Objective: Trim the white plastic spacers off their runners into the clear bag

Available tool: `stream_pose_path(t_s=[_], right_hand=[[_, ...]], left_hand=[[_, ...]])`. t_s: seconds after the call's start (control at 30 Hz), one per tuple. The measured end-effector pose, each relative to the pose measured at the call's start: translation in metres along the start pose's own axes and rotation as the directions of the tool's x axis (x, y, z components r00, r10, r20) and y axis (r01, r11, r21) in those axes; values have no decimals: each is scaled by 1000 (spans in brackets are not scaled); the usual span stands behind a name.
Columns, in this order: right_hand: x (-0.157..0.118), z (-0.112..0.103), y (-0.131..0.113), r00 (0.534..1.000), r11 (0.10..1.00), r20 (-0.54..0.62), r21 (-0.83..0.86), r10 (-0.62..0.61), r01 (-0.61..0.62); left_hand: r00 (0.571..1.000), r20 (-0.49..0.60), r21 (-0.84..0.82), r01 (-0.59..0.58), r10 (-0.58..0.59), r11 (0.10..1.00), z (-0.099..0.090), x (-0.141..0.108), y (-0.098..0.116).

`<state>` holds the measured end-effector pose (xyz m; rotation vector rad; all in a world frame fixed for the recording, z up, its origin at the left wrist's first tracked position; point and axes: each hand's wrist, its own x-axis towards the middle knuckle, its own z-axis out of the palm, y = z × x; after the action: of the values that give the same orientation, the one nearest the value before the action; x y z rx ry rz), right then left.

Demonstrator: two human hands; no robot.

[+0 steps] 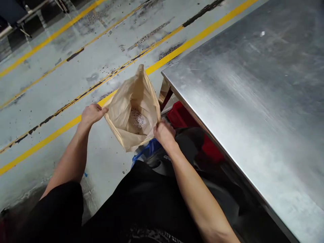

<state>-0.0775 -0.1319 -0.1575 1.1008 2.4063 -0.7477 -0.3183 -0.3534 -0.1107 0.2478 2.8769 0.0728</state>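
Observation:
A tan sack (118, 111) hangs with its mouth spread wide between my two hands. My left hand (93, 113) pinches the left side of its rim. On the opposite side, my right hand (164, 131) has its fingers closed around the rim, beside the table's edge. Deep inside the sack lies a small heap of thin white pieces (138, 120), too fine to name. A bit of blue plastic (149, 148) shows just below the sack, partly hidden by it and by my clothing.
To the right stands a metal table (227, 101) with a sharp corner pointing toward the sack. Beneath it are a red bin (181, 114) and a brown paper-like item (164, 89). The worn grey floor (63, 87) carries yellow lines. Dark furniture (15, 13) stands at the upper left.

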Motion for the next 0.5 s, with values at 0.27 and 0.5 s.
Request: stream_pose_path(t_s=[0.27,0.5], right_hand=[[-10,-7,1,999,997,15,67,-41,40],[7,17,18,993,996,97,40,74,-78]], left_hand=[[990,-37,61,-132,134,989,-14,7,16],[986,24,36,-168,167,985,11,9,32]])
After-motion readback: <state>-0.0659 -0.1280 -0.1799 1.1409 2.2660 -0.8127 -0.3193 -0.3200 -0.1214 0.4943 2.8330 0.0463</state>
